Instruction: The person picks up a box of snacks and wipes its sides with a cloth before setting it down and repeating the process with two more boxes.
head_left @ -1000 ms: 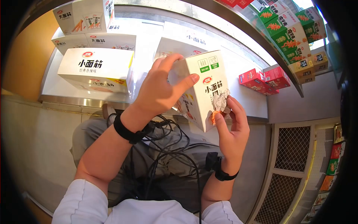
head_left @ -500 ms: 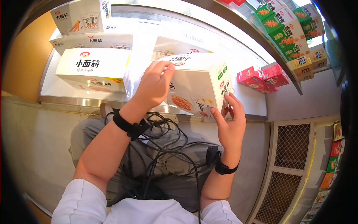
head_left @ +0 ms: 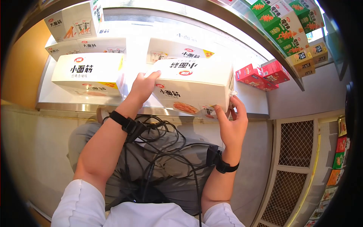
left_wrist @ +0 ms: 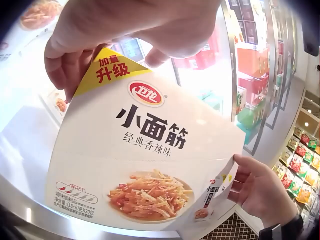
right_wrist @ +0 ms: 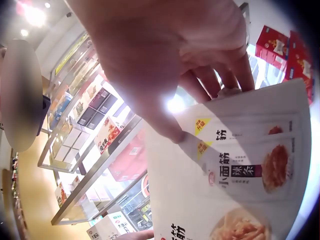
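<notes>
Both hands hold a white printed box [head_left: 204,77] at the shelf's front edge, its long side towards the body. My left hand [head_left: 143,87] grips the box's left end; in the left wrist view this hand [left_wrist: 135,30] lies over the corner with the yellow patch. At the other end is my right hand [head_left: 233,123], thumb on the long side and fingers at the end panel. A small crumpled wrapper [head_left: 234,93] shows at those fingers, and the right wrist view has the wrapper [right_wrist: 228,92] between the right hand's fingers [right_wrist: 240,67] and the box.
Another white box [head_left: 89,72] stands at left on the shelf, with stacked boxes [head_left: 72,22] behind it. One more white box [head_left: 181,51] sits behind the held one. Red boxes [head_left: 261,77] stand at right, under a raised shelf with green boxes [head_left: 281,30]. Black cables cross the lap.
The held box has turned, from its end panel facing the head camera to its long side and top showing. My left hand has moved left with its end; the right hand has moved little.
</notes>
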`<state>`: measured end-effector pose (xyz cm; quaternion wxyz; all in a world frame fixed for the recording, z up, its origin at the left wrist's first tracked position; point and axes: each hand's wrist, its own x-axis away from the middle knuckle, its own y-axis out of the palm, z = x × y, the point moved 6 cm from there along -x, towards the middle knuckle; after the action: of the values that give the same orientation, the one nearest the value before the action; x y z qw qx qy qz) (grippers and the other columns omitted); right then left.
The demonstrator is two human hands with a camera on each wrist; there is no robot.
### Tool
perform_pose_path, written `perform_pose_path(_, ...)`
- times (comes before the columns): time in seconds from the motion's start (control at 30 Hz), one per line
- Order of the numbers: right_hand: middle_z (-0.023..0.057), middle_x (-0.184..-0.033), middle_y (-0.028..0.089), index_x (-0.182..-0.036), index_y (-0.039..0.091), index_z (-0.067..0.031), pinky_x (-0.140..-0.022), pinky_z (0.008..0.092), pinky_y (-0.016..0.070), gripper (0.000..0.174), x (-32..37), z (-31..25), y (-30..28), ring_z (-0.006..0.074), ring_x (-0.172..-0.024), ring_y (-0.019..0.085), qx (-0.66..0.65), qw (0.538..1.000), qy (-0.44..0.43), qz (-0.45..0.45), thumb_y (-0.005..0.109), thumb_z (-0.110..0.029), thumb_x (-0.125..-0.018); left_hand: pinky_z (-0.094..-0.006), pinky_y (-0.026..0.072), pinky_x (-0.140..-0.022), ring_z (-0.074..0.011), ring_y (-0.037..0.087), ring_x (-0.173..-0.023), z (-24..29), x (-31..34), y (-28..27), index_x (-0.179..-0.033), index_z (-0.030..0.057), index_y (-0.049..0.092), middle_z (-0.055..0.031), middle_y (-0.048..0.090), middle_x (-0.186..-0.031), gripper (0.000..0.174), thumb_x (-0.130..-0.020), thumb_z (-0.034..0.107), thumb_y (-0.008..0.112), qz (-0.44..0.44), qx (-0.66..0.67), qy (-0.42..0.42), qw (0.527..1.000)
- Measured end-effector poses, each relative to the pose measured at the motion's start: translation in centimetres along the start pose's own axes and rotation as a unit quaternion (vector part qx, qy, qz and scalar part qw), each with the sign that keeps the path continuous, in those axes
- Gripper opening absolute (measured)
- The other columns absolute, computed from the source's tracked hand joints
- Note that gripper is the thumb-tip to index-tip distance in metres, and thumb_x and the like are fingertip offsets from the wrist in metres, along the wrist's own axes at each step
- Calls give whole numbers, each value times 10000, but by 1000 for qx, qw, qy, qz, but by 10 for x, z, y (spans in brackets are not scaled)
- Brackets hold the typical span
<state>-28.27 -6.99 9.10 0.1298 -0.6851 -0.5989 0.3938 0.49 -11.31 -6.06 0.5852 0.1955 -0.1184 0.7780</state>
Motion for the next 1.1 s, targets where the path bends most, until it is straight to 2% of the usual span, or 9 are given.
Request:
perform_pose_path(0.07,174,-1242,642,-1207,627,65,-884,334,509,411,1,23,-2,196,-1060,627,-108,985,117,66,760,-153,-885,-329,430,-789,-146,516,-798,32,32,1,-1127,-65,560,-72,578,-836,630,-908,523,610,113,-95,120,982)
perform_pose_path(0.17,146,-1079,706,-1144,656,87,-859,311,508,393,-3,41,-7,167,-976,648,-162,962,209,75,736,-226,-920,-323,441,-749,-126,517,-743,53,49,5,-1096,-46,586,-40,559,-768,568,-928,495,616,39,-106,154,982)
perform_pose_path(0.3,131,-966,728,-1098,676,93,-826,292,509,398,-4,63,2,165,-899,660,-120,967,210,77,722,-266,-932,-316,445,-688,-126,518,-721,57,50,0,-1107,-18,599,-32,540,-751,488,-938,439,639,50,-163,197,966)
perform_pose_path(0.37,64,-900,706,-1074,690,74,-710,257,483,375,-5,59,7,96,-782,598,-107,974,186,79,707,-278,-949,-293,464,-653,-124,505,-691,58,50,-9,-1109,-8,615,-21,513,-723,450,-919,395,677,143,-266,279,912)
perform_pose_path(0.47,63,-878,704,-1046,691,77,-689,258,479,357,-4,59,12,96,-752,587,-132,966,210,75,703,-266,-948,-292,498,-687,-132,555,-713,69,62,-20,-1110,-2,635,-49,588,-763,447,-875,369,723,126,-252,227,932)
perform_pose_path(0.57,138,-937,724,-1056,670,114,-758,297,520,418,-4,72,20,155,-826,655,-89,966,240,44,714,-282,-928,-302,522,-720,-159,613,-780,73,69,-20,-1141,-33,637,-110,663,-869,522,-835,374,753,73,-271,212,936)
perform_pose_path(0.9,152,-969,721,-1081,659,118,-797,308,512,398,-3,80,34,161,-882,655,-104,970,215,51,696,-247,-926,-334,530,-697,-210,656,-860,78,74,-19,-1166,-93,612,-201,672,-966,609,-806,371,771,112,-298,308,897)
perform_pose_path(1.0,148,-994,718,-1113,651,107,-818,321,508,402,-8,76,37,178,-915,656,-124,973,186,58,700,-241,-918,-362,511,-889,-234,656,-981,69,67,-13,-1250,-65,560,-208,657,-1076,642,-814,363,757,41,-297,225,927)
perform_pose_path(1.1,141,-1050,718,-1151,654,69,-889,334,497,418,-8,91,46,210,-976,665,-54,971,233,23,717,-264,-908,-533,132,-1211,-231,556,-1247,70,77,-1,-1442,72,403,-148,622,-1273,746,-820,308,740,63,-382,274,881)
